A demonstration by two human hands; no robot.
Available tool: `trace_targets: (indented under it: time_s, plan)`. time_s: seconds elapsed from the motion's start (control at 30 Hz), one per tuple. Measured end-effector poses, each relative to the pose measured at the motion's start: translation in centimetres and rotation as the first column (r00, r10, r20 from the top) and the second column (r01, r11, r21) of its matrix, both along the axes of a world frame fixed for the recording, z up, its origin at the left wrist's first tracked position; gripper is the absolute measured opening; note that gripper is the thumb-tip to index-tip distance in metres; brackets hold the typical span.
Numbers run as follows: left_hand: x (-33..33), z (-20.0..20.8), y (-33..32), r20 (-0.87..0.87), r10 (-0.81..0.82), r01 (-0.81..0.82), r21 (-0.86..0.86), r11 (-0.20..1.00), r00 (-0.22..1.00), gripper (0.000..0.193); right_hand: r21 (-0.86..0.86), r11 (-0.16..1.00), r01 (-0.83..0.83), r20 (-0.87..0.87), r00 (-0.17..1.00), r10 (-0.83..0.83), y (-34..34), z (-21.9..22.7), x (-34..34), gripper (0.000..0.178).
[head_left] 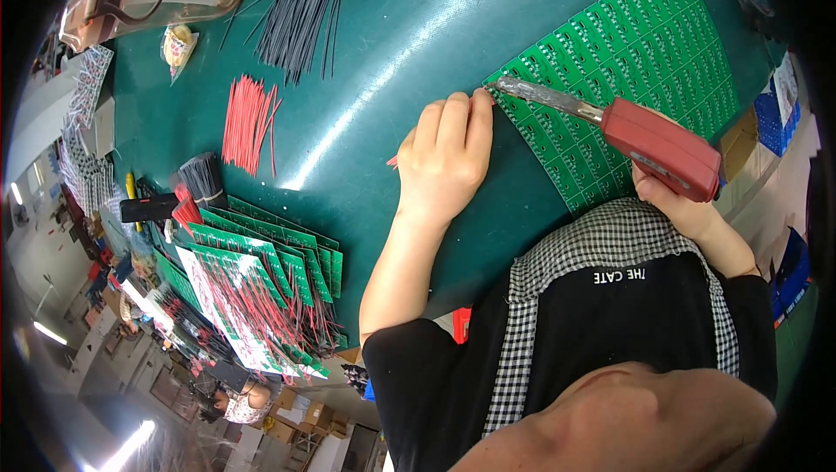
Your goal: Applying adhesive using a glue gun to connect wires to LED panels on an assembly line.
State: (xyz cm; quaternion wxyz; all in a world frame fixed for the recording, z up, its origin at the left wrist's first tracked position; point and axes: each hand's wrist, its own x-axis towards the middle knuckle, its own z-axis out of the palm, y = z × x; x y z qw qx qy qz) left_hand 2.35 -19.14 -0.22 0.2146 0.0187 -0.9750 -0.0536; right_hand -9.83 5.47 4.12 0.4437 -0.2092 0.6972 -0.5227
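Observation:
My right hand (675,205) is wrapped round the red body of a soldering gun (662,148). Its long metal barrel points left, and the tip reaches the left corner of a large green circuit board panel (644,45). At that same corner the fingers of my left hand (446,145) are closed in a pinch. Red wires (393,161) stick out from behind that hand, and a bit of red shows at its fingertips by the tip. How many wires it holds is hidden.
On the green mat lie loose red wires (248,126) and black wires (300,19). A clear tape dispenser (157,2) stands far left, near a small wrapped item (178,47). Wired green boards (270,276) are stacked at the left, beside bundled black wires (202,178).

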Motion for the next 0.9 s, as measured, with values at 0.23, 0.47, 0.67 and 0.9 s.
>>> trace_targets:
  time_s: [0.23, 0.47, 0.67, 0.9]
  plan:
    - [0.1, -0.3, -0.1, -0.016, -0.003, 0.003, 0.005, 1.0, 1.0, 0.018, -0.066, 0.993, 0.095, 0.105, 0.991, -0.087, -0.9, 0.3, 0.4, 0.062]
    - [0.1, -0.1, 0.3, -0.001, 0.041, -0.041, 0.027, 0.999, 0.999, 0.023, -0.047, 0.999, -0.019, -0.04, 0.999, 0.018, -0.8, 0.4, 0.0, 0.06]
    - [0.1, -0.2, 0.2, -0.006, 0.036, -0.036, 0.021, 0.999, 0.999, 0.022, -0.125, 0.987, 0.104, 0.104, 0.99, -0.091, -0.5, 0.4, 0.2, 0.055]
    - [0.2, -0.2, 0.0, -0.01, -0.013, 0.013, -0.018, 1.0, 1.0, 0.019, -0.071, 0.996, 0.05, 0.113, 0.993, -0.042, -0.5, 0.5, 0.2, 0.054]
